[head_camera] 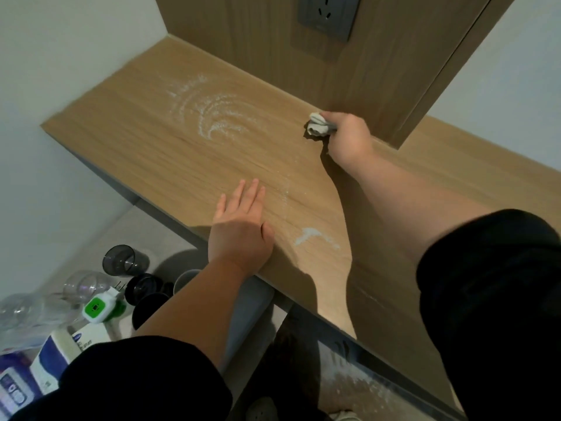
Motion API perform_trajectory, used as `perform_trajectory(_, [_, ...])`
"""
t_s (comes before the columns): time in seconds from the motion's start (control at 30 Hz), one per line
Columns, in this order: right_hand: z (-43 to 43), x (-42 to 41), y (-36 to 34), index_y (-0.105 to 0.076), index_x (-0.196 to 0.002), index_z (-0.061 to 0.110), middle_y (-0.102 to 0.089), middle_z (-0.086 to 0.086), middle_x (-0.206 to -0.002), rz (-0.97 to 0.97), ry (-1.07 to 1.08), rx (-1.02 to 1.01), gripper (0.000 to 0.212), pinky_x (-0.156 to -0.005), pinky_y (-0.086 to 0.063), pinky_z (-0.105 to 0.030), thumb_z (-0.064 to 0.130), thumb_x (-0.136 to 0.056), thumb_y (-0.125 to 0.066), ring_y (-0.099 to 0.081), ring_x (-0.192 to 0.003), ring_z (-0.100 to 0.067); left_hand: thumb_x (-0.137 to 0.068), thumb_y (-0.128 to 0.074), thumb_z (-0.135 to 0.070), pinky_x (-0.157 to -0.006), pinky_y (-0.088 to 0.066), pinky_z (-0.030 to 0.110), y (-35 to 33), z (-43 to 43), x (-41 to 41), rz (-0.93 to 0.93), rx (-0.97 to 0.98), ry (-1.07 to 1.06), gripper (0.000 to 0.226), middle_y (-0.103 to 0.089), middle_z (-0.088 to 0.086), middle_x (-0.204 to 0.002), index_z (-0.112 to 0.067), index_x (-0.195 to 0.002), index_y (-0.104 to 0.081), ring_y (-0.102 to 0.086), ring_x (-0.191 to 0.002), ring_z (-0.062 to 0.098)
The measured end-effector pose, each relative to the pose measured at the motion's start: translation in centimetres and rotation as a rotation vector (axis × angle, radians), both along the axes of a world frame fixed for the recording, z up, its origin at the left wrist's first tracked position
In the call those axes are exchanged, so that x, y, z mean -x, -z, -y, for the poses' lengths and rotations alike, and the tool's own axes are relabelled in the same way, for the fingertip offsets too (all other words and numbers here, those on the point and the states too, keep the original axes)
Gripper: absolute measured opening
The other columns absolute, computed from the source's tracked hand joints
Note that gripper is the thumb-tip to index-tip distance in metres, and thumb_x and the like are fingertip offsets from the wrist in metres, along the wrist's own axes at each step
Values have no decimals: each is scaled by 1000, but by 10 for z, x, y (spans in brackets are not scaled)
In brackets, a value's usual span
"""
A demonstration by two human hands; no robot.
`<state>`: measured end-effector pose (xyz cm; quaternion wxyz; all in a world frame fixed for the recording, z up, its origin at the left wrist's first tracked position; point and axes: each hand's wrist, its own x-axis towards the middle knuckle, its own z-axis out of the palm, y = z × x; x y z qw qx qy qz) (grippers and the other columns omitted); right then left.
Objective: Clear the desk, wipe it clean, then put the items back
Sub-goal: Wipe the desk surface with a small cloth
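The wooden desk (170, 153) carries swirls of white powder (209, 107) near its back and a smaller white smear (309, 235) near the front edge. My right hand (346, 138) grips a bunched grey cloth (318, 124) against the desk at the foot of the wooden back panel. With straight fingers, my left hand (243, 226) lies flat on the desk by its front edge. Both arms wear black sleeves.
On the floor to the left lie the cleared items: a dark cup (124, 259), clear plastic bottles (82, 284), a green and white device (100, 306), black round containers (145, 290) and tissue packs (51, 357). A wall socket (328, 13) sits on the back panel. White powder dusts the floor (358, 384).
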<state>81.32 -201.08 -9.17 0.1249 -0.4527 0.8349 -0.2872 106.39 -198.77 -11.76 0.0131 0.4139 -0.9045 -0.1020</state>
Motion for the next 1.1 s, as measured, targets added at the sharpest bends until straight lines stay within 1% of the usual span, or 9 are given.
perform_trajectory(0.13, [17, -11, 8, -56, -134, 14, -54, -10, -138, 43, -43, -67, 56, -109, -32, -26, -11, -85, -41, -46, -130, -27, -89, -18, -34, -123, -2, 42, -4, 1, 1, 38, -26, 1, 70, -5, 0, -164, -16, -156, -10, 0, -151, 19])
perform_trajectory(0.27, [2, -40, 7, -61, -129, 15, -48, -1, -144, 187, -263, -88, 62, -114, -24, -23, -15, -82, -36, -38, -138, -19, -94, -25, -31, -122, 3, 40, -4, 1, 1, 82, -35, -1, 68, 3, 1, -165, -15, -157, -4, 5, -151, 17])
perform_trajectory(0.37, [-20, -53, 5, -65, -124, 14, -52, 0, -141, 304, -384, -106, 61, -115, -24, -22, -18, -81, -34, -40, -137, -15, -93, -24, -28, -121, 5, 38, -5, 1, 2, 68, -48, -19, 68, 2, 4, -165, -11, -156, -5, 5, -151, 17])
perform_trajectory(0.53, [-51, -63, 0, -69, -117, 13, -58, 0, -135, 401, -477, -159, 57, -109, -23, -11, -19, -83, -36, -43, -132, -8, -82, -16, -27, -121, 5, 36, -4, -1, 1, 27, -36, -27, 76, -4, 5, -164, -9, -156, -10, 0, -151, 16])
perform_trajectory(0.67, [-69, -68, -1, -72, -111, 13, -63, 1, -127, 464, -508, -161, 57, -105, -28, -5, -21, -81, -37, -45, -122, 3, -94, -31, -21, -122, 4, 36, -3, 3, 4, 58, -55, -44, 67, -1, 3, -165, -11, -156, -9, 4, -151, 14])
perform_trajectory(0.73, [-78, -70, -1, -73, -108, 14, -65, 1, -124, 496, -504, -172, 57, -98, -31, 1, -21, -80, -39, -46, -117, 7, -95, -35, -19, -123, 2, 38, -4, 3, 3, 63, -40, -36, 67, -2, 4, -165, -10, -156, -9, 3, -151, 15])
perform_trajectory(0.8, [-89, -73, -1, -73, -108, 14, -64, 1, -125, 508, -510, -184, 57, -91, -29, 6, -22, -80, -38, -46, -116, 7, -95, -35, -19, -123, 0, 39, -4, 1, 1, 39, -29, -26, 66, -4, 5, -165, -9, -156, -12, 2, -151, 16])
perform_trajectory(0.97, [-109, -80, -5, -73, -105, 12, -64, -3, -124, 527, -564, -238, 58, -88, -25, 9, -24, -79, -37, -49, -121, 0, -95, -34, -18, -123, -2, 39, -2, -1, 0, -23, -7, -23, 63, -10, 6, -164, -9, -155, -17, -3, -151, 17])
perform_trajectory(1.1, [-139, -81, -6, -75, -91, 24, -66, 4, -120, 539, -609, -285, 57, -88, -22, 10, -22, -82, -41, -49, -121, 3, -97, -32, -20, -123, -2, 38, -2, -2, 0, -3, 11, -20, 62, -9, 6, -164, -9, -155, -16, -3, -151, 17])
